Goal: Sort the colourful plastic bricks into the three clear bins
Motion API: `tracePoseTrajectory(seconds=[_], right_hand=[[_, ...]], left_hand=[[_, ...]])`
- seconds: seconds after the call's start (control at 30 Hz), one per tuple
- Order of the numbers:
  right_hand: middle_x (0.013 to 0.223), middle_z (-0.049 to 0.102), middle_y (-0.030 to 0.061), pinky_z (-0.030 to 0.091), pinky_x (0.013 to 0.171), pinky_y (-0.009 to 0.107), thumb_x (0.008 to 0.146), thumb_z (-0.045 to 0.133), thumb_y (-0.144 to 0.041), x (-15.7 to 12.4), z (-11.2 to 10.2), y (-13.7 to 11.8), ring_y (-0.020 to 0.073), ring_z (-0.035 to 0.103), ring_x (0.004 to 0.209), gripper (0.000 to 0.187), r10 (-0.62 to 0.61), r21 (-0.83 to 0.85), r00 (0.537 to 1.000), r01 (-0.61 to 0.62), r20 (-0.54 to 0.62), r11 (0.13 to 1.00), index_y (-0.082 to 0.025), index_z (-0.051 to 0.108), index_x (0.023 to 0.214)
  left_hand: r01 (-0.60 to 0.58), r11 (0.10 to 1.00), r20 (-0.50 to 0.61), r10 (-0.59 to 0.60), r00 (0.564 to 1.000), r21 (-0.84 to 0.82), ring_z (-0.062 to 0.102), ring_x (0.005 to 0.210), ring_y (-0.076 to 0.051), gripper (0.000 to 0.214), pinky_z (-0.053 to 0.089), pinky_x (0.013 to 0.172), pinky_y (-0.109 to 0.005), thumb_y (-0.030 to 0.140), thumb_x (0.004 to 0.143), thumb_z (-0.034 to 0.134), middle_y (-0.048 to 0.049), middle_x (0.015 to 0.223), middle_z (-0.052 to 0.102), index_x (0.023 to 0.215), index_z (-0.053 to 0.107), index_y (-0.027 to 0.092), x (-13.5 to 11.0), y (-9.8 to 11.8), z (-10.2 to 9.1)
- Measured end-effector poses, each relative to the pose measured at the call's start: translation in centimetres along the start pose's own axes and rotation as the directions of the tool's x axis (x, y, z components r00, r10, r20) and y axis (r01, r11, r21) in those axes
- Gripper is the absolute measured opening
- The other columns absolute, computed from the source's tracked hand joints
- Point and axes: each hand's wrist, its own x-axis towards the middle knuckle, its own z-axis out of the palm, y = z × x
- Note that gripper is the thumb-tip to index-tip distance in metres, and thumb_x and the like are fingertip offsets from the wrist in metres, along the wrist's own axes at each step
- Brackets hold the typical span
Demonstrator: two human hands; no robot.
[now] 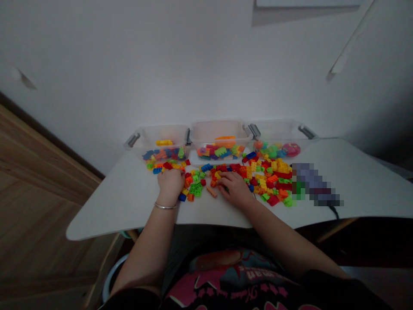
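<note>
Colourful plastic building bricks [267, 176] are scattered over the middle of the white table [371, 181], just in front of three clear plastic tubs [222, 129], with the left hand [170, 181] curled over the pile's left edge (grip can't be told) and the right hand [236, 187] laid flat, fingers together, near the centre.

Loose coloured bricks [274, 172] lie on the white table [129, 202] just in front of the middle bin [221, 129]. The left hand [170, 181] rests on bricks in front and left of that bin. The right hand [235, 187] touches bricks straight in front of it. Two other bins flank it.
</note>
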Motion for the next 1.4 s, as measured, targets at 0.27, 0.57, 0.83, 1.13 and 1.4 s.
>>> tracePoseTrajectory(seconds=[0.27,0.57,0.83,1.13,1.4], right_hand=[[0.115,0.068,0.0102,0.048,0.100,0.046,0.087,0.058,-0.017,-0.1,0.0,0.0,0.0263,0.060,0.111,0.016,0.003,0.007,1.000,-0.003,-0.009,1.000,-0.021,0.072,0.095],[0.117,0.067,0.0116,0.047,0.100,0.049,0.087,0.058,-0.018,-0.1,-0.1,0.1,0.0273,0.060,0.113,0.016,0.005,0.010,1.000,-0.005,0.001,1.000,-0.021,0.072,0.096],[0.115,0.068,0.0099,0.049,0.098,0.047,0.086,0.059,-0.017,0.0,-0.1,-0.1,0.0264,0.060,0.112,0.017,0.020,0.016,1.000,-0.020,0.000,1.000,-0.023,0.072,0.096],[0.115,0.069,0.0116,0.048,0.099,0.047,0.084,0.062,-0.020,0.0,-0.6,-0.3,0.0271,0.061,0.109,0.025,0.030,0.092,0.995,-0.022,-0.095,0.996,-0.020,0.066,0.109],[0.106,0.072,0.0097,0.048,0.100,0.047,0.084,0.061,-0.014,0.1,-0.8,-0.2,0.0265,0.062,0.106,0.019,-0.041,0.063,0.997,0.046,-0.064,0.997,-0.021,0.069,0.100]], left_hand=[[-0.068,0.997,0.140,0.073,0.987,-0.042,0.067,0.104,-0.029,0.033,0.050,0.081,-0.035,0.033,0.089,0.049,-0.0104,0.110,0.074,0.110,0.074,0.025,1.3,-0.4,-0.2],[-0.093,0.995,0.138,0.095,0.986,-0.021,0.068,0.101,-0.028,0.026,0.051,0.081,-0.034,0.030,0.086,0.056,-0.0109,0.105,0.075,0.102,0.075,0.023,1.3,-0.5,-0.4],[-0.188,0.882,-0.123,0.148,0.981,-0.433,0.067,0.089,-0.021,0.024,0.050,0.080,-0.032,0.027,0.090,0.052,-0.0070,0.095,0.073,0.105,0.068,0.018,-1.2,1.3,0.1],[-0.508,0.731,-0.315,0.402,0.860,-0.456,0.066,0.098,-0.023,0.041,0.049,0.093,-0.040,0.022,0.092,0.053,-0.0085,0.101,0.073,0.133,0.054,0.017,-3.8,6.5,2.2],[-0.684,0.698,-0.465,0.542,0.700,-0.215,0.062,0.104,-0.024,0.043,0.047,0.096,-0.041,0.023,0.094,0.049,-0.0098,0.103,0.071,0.137,0.053,0.018,-3.6,6.5,3.2]])
